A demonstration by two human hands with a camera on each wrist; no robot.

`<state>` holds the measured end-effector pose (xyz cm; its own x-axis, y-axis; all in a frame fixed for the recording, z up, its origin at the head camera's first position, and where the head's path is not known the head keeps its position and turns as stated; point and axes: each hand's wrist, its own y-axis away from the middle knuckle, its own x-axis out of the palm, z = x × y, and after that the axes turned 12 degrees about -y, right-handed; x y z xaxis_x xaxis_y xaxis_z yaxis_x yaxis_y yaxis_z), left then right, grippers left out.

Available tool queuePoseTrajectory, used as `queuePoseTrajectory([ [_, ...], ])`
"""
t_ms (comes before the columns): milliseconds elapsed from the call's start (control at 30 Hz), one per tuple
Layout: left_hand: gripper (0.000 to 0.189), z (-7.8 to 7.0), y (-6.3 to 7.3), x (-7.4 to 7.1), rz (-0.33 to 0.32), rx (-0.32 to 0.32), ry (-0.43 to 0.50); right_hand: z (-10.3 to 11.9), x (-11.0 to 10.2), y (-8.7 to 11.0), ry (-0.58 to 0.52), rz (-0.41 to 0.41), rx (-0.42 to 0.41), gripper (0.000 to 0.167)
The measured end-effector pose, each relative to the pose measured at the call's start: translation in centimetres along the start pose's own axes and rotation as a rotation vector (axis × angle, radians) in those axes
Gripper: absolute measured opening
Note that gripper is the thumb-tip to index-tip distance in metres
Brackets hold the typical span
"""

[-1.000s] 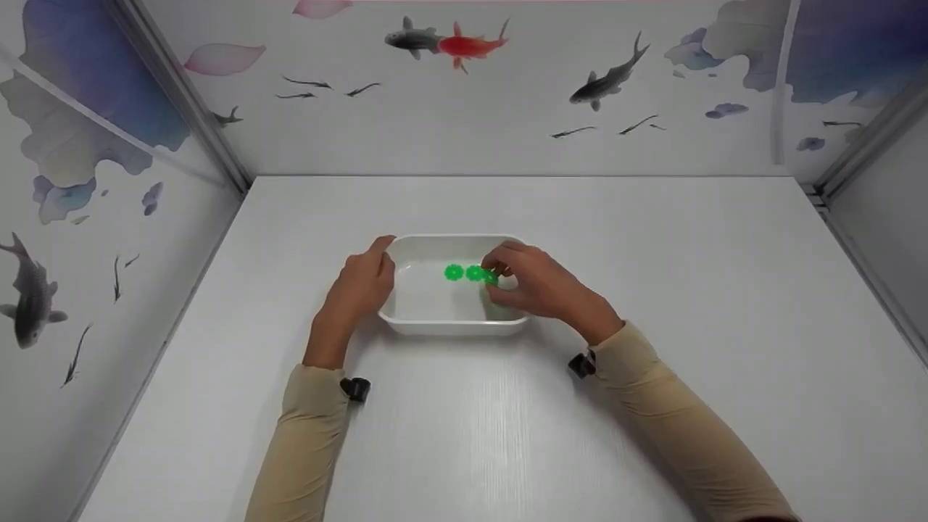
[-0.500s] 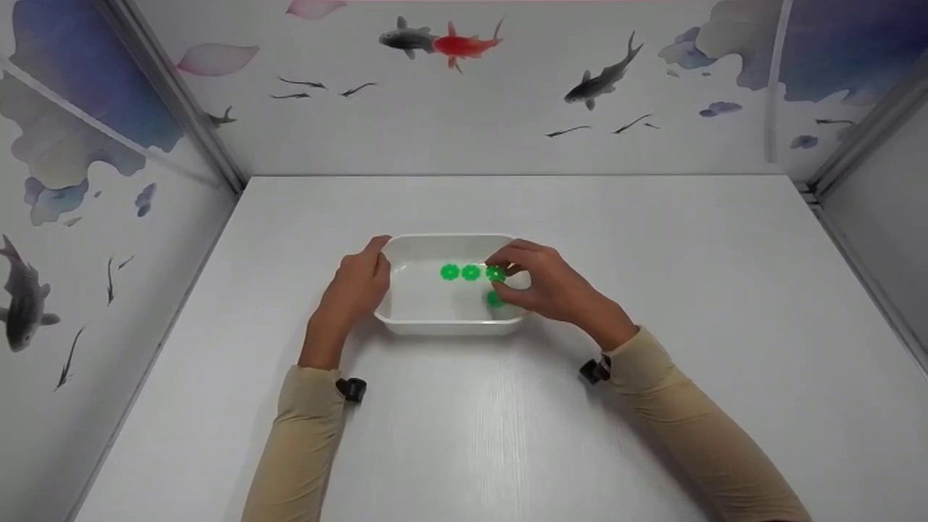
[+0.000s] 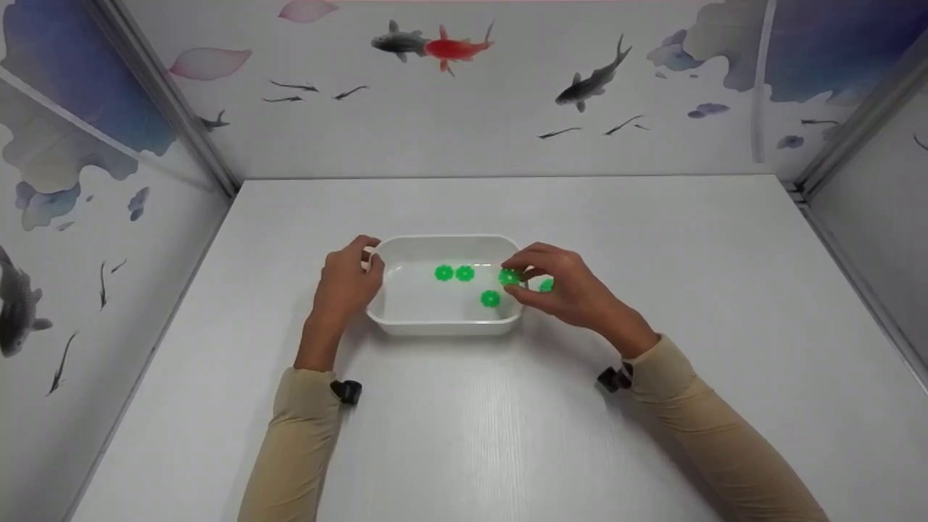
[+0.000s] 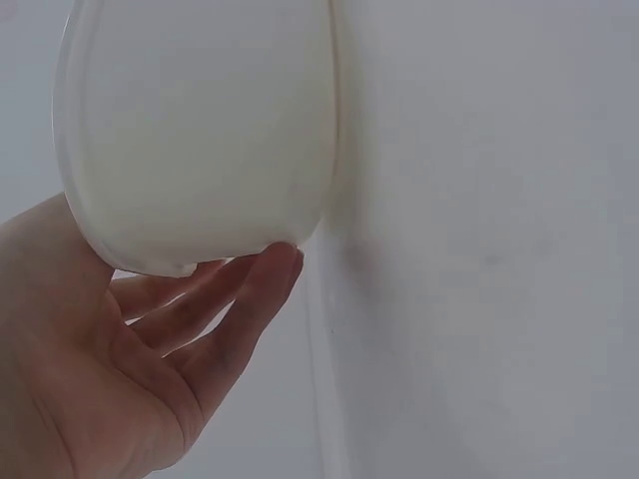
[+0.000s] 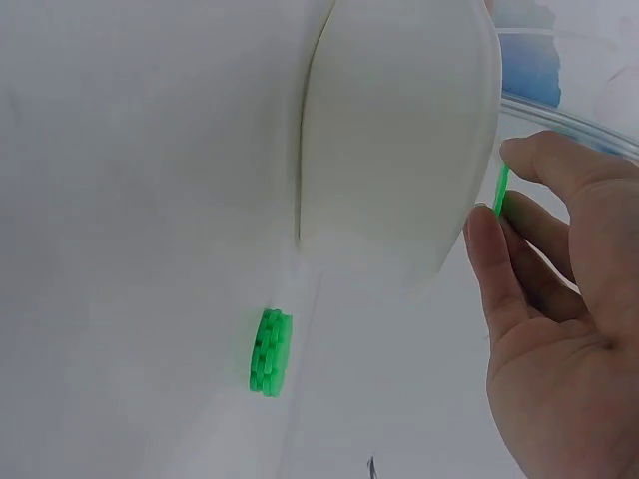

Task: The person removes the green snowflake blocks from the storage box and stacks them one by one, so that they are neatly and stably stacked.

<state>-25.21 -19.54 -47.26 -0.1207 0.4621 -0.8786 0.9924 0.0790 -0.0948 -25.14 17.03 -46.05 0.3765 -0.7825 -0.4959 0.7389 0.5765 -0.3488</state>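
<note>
In the head view, a white rectangular tray [image 3: 448,328] sits on the table between both hands. My left hand [image 3: 346,286] grips its left end; the left wrist view has the fingers [image 4: 262,289] against the wall below the rim. My right hand [image 3: 569,290] pinches a green flower-shaped disc [image 3: 509,277] between thumb and fingertips, above the tray's right end. Inside the tray lie two similar discs [image 3: 465,273] side by side and a third disc [image 3: 490,299] nearer the front right corner. The held disc [image 5: 502,188] appears edge-on in the right wrist view.
Just right of the tray, partly behind my right hand, stands a small stack of green discs [image 5: 271,354] on the white table [image 3: 464,435]. White panels printed with fish [image 3: 457,109] enclose the back and sides.
My right hand has moved right with the pinched disc, from over the tray's inside to its right rim. The front right disc and the stack outside have come into sight. My left hand stays at the tray.
</note>
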Motion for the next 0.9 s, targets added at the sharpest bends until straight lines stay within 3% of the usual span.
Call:
queuePoseTrajectory([
  [567, 0.039, 0.7, -0.4, -0.2, 0.018, -0.001, 0.067, -0.7, -3.6, 1.4, 0.053, -0.076, 0.024, 0.036],
  [900, 0.04, 0.8, -0.3, -0.2, 0.018, 0.011, 0.068, -1.9, -4.5, 1.7, 0.091, -0.008, 0.139, 0.035],
])
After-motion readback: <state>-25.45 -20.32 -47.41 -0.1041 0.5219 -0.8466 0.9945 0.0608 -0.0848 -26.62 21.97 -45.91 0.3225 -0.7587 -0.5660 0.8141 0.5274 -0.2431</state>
